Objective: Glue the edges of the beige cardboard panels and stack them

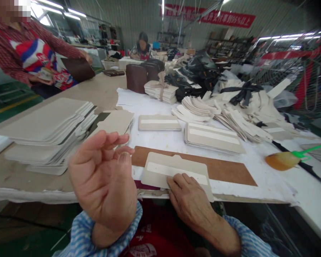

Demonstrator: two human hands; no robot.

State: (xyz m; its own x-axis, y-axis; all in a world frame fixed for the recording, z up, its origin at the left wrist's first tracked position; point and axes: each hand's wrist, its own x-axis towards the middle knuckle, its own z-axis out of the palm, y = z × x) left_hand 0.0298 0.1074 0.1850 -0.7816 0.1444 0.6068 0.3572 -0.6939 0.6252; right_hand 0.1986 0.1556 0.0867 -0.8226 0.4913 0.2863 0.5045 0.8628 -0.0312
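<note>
My left hand (pixel 103 182) is raised above the table's front edge, palm facing me. Its fingers are loosely bent and apart from the thumb, with nothing visible in them. My right hand (pixel 188 194) has its bent fingers on the near edge of a beige panel (pixel 160 159); its thumb is hidden. This panel has rounded corners, a small tab on its far edge and a white strip (pixel 156 169) along it. Beneath it lies a long brown board (pixel 230 171). Similar panels with white strips form a low stack (pixel 159 123) and a thicker stack (pixel 214 139) beyond the board.
Large beige panels (pixel 48 117) are piled at left, beside smaller tabbed pieces (pixel 116 123). A bottle of amber liquid with a green nozzle (pixel 282 160) lies right. Cut strips (pixel 195 109), dark bags (pixel 136 76) and black material fill the back. A co-worker (pixel 40 53) stands left holding a brown piece.
</note>
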